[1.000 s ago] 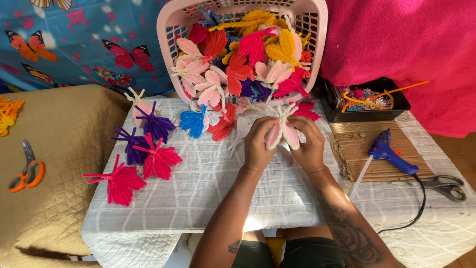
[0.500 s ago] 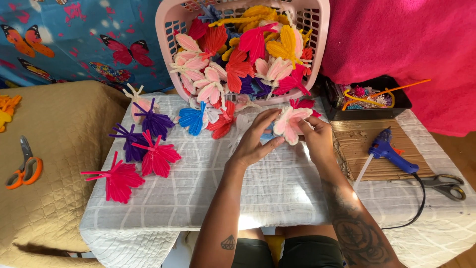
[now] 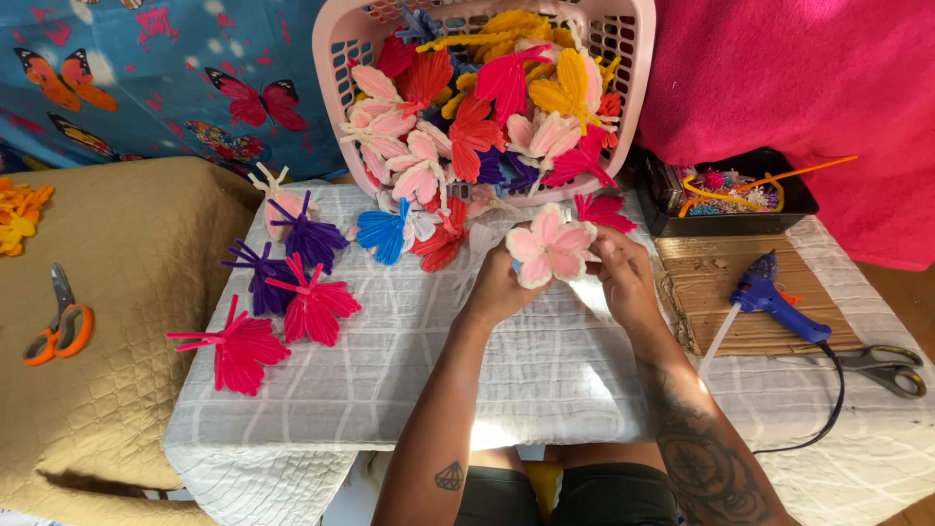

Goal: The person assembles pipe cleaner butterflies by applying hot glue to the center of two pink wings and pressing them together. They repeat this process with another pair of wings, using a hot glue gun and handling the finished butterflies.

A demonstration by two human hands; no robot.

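My left hand [image 3: 499,289] and my right hand [image 3: 623,275] together hold a pale pink pipe-cleaner butterfly [image 3: 550,244] above a white cloth-covered table [image 3: 545,370]. The left hand's fingers grip its left wings, and the right hand's fingers pinch its right side. Just beyond it a pink laundry basket [image 3: 336,68] lies tipped toward me, spilling many pink, red, yellow and purple butterflies. Two purple butterflies [image 3: 307,237] and two magenta ones [image 3: 239,353] lie on the table to the left.
A blue glue gun [image 3: 774,300] rests on a cardboard sheet [image 3: 711,282] at right, its cord trailing past grey scissors [image 3: 881,368]. A black tray [image 3: 808,200] holds pipe cleaners. Orange-handled scissors [image 3: 58,326] lie on a tan quilted cushion at left.
Both hands have shifted the pink butterfly slightly and turned it so its wings lie flat facing me; my view has dipped a little.
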